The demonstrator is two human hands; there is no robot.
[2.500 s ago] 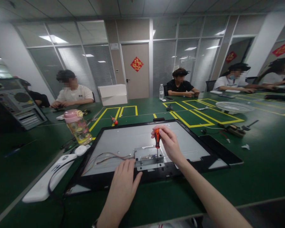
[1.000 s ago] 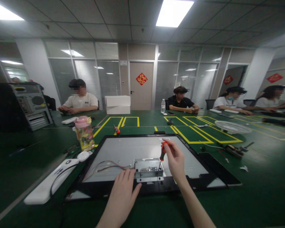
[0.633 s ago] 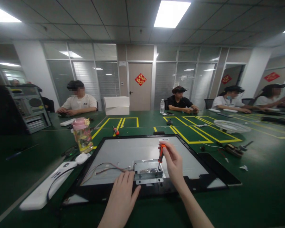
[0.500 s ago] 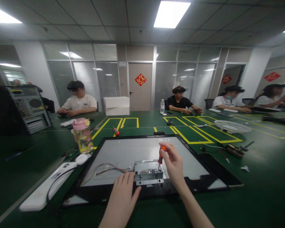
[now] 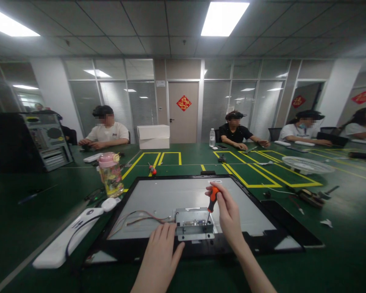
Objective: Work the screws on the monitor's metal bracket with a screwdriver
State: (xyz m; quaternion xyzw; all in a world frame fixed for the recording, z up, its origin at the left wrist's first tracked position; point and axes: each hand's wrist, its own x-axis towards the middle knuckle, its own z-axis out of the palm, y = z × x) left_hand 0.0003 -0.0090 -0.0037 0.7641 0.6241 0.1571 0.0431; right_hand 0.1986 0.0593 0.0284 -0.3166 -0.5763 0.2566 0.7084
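A flat display panel [image 5: 183,195] with a black frame lies back side up on the green table before me. On its near part sits a metal bracket [image 5: 186,236] with a small circuit board in it. My right hand [image 5: 230,213] grips an orange and black screwdriver [image 5: 213,199], tilted, its tip down at the bracket's right part. Whether the tip sits in a screw is too small to tell. My left hand [image 5: 161,250] lies flat, fingers stretched, on the panel's near edge and against the bracket's left side. Thin wires [image 5: 140,215] run left from the bracket.
To the left are a white power bank-like case [image 5: 67,238], a pink-lided bottle [image 5: 110,175] and an open computer tower [image 5: 45,138]. A black phone-like slab [image 5: 293,224] lies right of the panel. Another screwdriver [image 5: 153,169] and a white box [image 5: 154,137] are beyond. Several people sit across.
The screwdriver leans more to the right at its handle, and its tip has shifted slightly right on the bracket. My left hand keeps its place. The whole view has shifted a little.
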